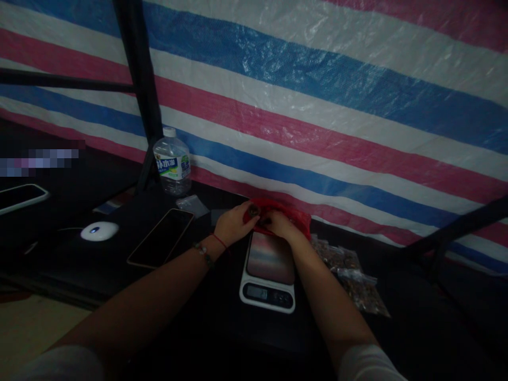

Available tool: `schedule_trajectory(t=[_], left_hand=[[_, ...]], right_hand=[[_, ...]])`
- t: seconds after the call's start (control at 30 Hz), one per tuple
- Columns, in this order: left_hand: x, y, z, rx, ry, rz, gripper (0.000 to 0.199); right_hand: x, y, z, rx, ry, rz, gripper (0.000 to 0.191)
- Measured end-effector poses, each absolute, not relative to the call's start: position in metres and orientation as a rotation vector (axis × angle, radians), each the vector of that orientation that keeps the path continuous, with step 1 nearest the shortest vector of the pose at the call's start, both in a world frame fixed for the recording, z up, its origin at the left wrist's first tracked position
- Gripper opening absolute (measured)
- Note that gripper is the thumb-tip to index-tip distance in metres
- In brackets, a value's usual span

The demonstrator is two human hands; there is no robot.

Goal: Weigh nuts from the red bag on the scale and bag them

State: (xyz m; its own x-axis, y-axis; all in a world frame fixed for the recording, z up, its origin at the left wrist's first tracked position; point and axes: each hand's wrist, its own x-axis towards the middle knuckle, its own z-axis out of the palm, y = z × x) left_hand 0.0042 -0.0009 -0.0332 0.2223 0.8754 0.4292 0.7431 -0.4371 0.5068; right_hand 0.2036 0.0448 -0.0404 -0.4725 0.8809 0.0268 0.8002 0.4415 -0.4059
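Both my hands reach to a red plastic bag [296,214] at the back of the dark table, just behind a white kitchen scale [269,275]. My left hand [234,225] grips the bag's left edge, and something small and dark shows at its fingertips. My right hand [282,225] holds the bag's mouth from the right. The scale's steel platform is bare and its display is lit.
A water bottle [172,166] stands at the back left. A phone [162,238] lies face up left of the scale, with a white mouse [99,231] further left. Clear packets of brown bits [351,275] lie right of the scale. A striped tarp [317,106] hangs behind.
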Motion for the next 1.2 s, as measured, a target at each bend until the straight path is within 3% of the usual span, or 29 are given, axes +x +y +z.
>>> schedule_trajectory(t=[0.47,0.67,0.87,1.2], left_hand=[[0.012,0.0,-0.037,2.396,1.573,0.74,0.039],[0.015,-0.001,-0.036,2.405,1.613,0.685,0.039],[0.016,0.0,-0.037,2.414,1.605,0.656,0.041],[0.018,-0.003,-0.033,2.361,1.641,0.64,0.043]], right_hand=[[0.209,0.04,-0.016,-1.255,-2.018,0.633,0.015],[0.19,0.024,-0.002,-1.173,-2.088,0.668,0.013],[0.184,0.018,0.004,-1.185,-2.338,0.579,0.021],[0.184,0.017,0.006,-1.225,-2.212,0.514,0.028]])
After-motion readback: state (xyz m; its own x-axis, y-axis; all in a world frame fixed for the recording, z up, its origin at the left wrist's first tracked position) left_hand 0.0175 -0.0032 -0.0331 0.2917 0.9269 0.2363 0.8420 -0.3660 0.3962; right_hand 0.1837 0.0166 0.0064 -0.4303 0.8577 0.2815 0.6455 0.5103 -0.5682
